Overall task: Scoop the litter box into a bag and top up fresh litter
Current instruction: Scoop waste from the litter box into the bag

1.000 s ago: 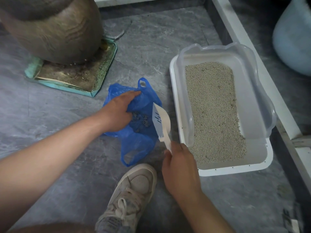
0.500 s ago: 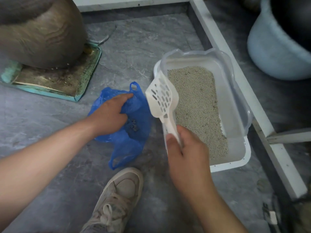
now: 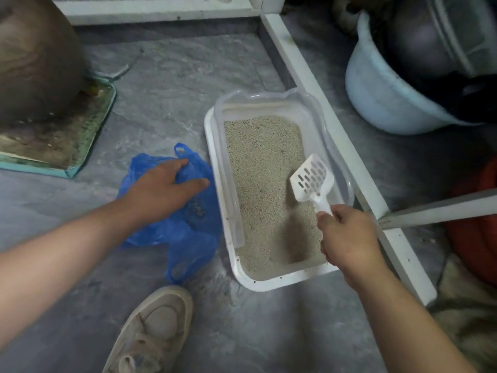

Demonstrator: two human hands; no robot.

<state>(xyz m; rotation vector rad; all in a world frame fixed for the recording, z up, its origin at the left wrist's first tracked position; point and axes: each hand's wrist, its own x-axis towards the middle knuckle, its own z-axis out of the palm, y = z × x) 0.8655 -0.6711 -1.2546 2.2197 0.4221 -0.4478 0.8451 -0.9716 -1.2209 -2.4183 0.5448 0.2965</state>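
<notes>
A white litter box [image 3: 271,283] with a clear rim sits on the grey floor, holding beige litter [image 3: 265,168]. My right hand [image 3: 347,234] grips the handle of a white slotted scoop [image 3: 312,179], whose empty blade hangs over the litter at the box's right side. Left of the box lies a blue plastic bag [image 3: 188,238] with dark clumps inside. My left hand [image 3: 164,192] rests on the bag's upper part with fingers spread and fairly straight.
A white frame rail [image 3: 322,90] runs along the box's right side. A pale blue basin [image 3: 382,103] stands beyond it. A brown pot on a green tray [image 3: 80,157] sits far left. My shoe [image 3: 153,329] is near the bottom. Something red [image 3: 478,238] lies at right.
My right hand has carried the scoop from above the bag across to the right, over the litter in the box. My left hand has loosened on the bag, fingers now spread.
</notes>
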